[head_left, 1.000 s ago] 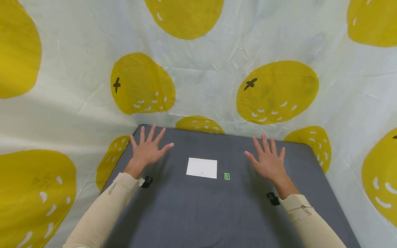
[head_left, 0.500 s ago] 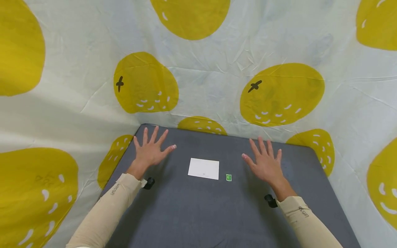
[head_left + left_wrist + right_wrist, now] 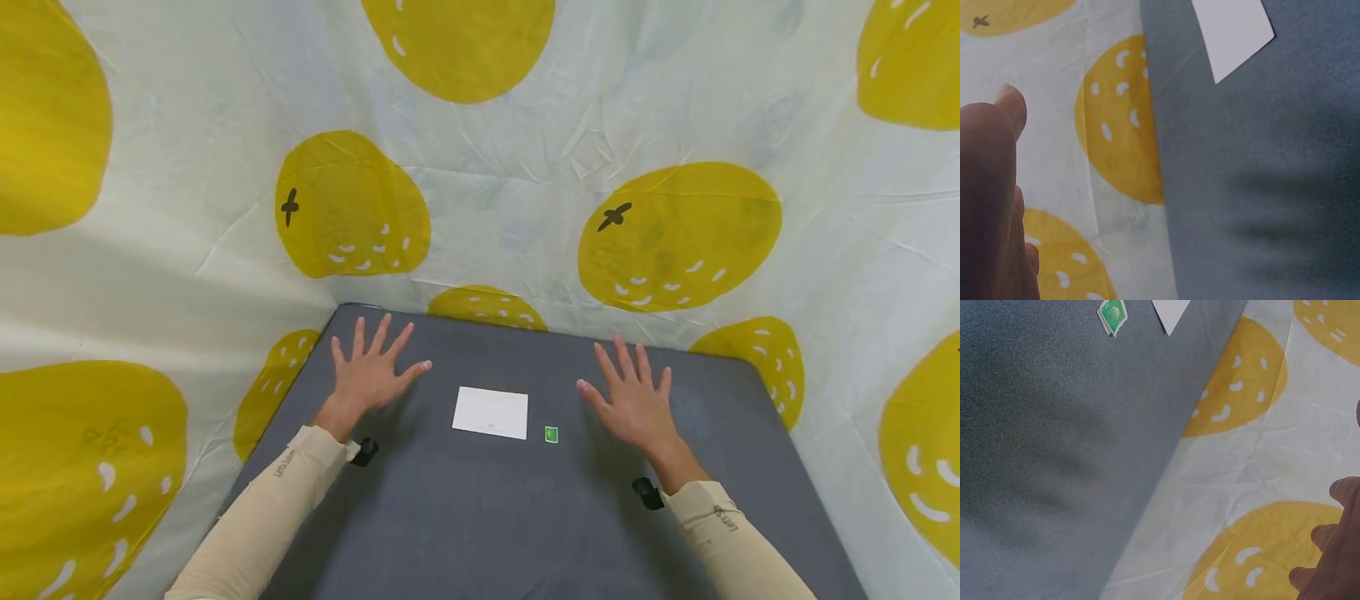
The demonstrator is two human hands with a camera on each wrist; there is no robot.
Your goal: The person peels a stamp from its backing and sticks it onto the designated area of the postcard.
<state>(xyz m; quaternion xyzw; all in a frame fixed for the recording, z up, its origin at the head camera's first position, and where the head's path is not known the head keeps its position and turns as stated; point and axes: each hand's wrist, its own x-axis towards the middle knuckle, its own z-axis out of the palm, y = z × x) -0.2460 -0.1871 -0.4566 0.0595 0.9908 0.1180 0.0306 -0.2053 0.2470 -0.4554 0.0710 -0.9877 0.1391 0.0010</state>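
Head view has the left hand (image 3: 369, 379) and the right hand (image 3: 636, 408) held out above a dark grey counter (image 3: 465, 517), palms down, fingers spread wide, so the grip on both sides is released. Between them, flat on the counter, lies a white card (image 3: 491, 412), the left hand's nearest thing; a green square (image 3: 551, 435) with a white border (much like a postage stamp) sits just beside the card's right edge, apart from it and nearer the right hand. Beige sleeves (image 3: 255, 517) cover both forearms, and a black device (image 3: 365, 452) shows at each wrist. Behind the counter hangs a pale cloth (image 3: 510, 217) printed with big yellow fruit shapes. Right wrist view shows the square and a card corner near its top edge.
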